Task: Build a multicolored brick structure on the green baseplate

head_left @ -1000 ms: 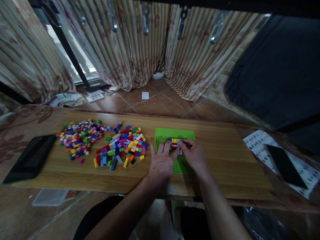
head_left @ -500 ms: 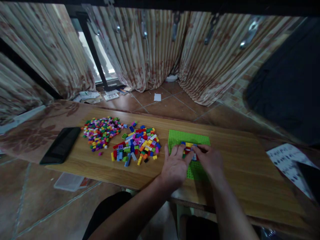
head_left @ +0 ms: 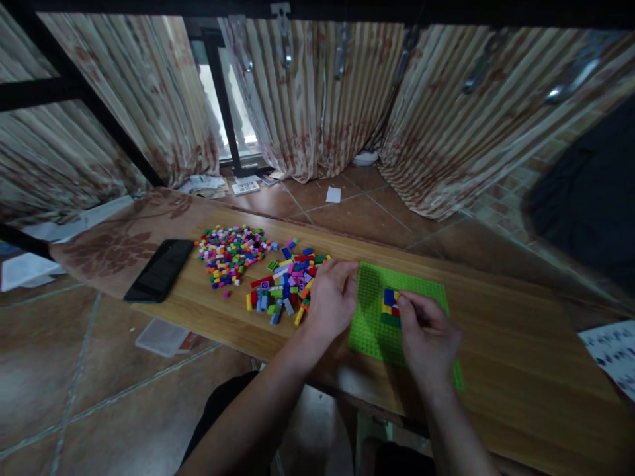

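A green studded baseplate (head_left: 370, 311) lies on the wooden table (head_left: 501, 344). A small cluster of blue, yellow, red and green bricks (head_left: 389, 307) is stuck on its middle. My right hand (head_left: 429, 337) rests on the plate with its fingertips against that cluster; the fingers are curled. My left hand (head_left: 330, 297) lies at the plate's left edge, over the right end of a pile of larger mixed-colour bricks (head_left: 282, 287). Its fingers are bent down among the bricks, and what they hold is hidden. A second pile of tiny bricks (head_left: 231, 250) sits further left.
A black phone (head_left: 159, 270) lies near the table's left end. A clear plastic lid (head_left: 163, 337) is on the tiled floor below. Curtains (head_left: 317, 99) hang behind, with papers (head_left: 208, 185) at their foot. A printed sheet (head_left: 612, 347) lies far right.
My left hand left the brick cluster and moved left to the loose brick pile. The right hand stays on the cluster. The camera swung left, shifting the table rightward in view.
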Demonstrator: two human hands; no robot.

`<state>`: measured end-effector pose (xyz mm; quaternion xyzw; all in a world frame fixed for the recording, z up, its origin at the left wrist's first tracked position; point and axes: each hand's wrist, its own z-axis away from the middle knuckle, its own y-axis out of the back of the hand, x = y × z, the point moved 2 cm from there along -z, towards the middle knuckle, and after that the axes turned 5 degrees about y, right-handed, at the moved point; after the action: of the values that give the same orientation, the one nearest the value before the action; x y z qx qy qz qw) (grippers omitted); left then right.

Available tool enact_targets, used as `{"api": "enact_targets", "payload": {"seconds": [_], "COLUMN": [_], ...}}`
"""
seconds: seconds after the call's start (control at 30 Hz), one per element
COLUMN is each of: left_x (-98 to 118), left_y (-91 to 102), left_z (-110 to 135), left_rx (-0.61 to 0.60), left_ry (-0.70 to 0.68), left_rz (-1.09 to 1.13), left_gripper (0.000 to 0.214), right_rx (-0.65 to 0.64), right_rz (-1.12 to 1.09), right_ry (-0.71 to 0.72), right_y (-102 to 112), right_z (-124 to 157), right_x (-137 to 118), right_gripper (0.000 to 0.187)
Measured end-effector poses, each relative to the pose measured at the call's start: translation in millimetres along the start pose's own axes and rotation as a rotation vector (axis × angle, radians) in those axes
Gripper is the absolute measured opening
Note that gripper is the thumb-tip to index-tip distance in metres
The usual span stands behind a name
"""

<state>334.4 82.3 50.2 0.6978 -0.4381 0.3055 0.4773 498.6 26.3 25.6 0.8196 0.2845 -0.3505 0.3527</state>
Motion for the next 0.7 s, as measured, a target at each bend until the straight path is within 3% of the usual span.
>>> {"api": "enact_targets", "payload": {"seconds": [0.13,0.33,0.5,0.7], "left_x": [-9,-30,-49,-54], "left_y": [18.6,68.8,107.0,110.3], "left_z": [-12,-34,-41,-40], "left_rx": [0.14,0.39,0.521,0.505], "left_ry": [0.054,0.193,0.339,0.391], "left_rz": [0.118,0.381,0.494,0.57], "left_gripper": [0.02,0.016,0.019,0.019], "right_rx": [-0.272,-0.49,-0.567,-0.62], "right_rz": [-0.021,-0.12,-0.014,0.161], "right_ry": [0.253,0.401,0.48,0.571], "right_y": [-25,-56,-78,-94], "right_z": [19,48,64,66], "right_x": [-28,-53,-57,-60], "right_gripper": [0.015,0.02,0.024,0.024]}}
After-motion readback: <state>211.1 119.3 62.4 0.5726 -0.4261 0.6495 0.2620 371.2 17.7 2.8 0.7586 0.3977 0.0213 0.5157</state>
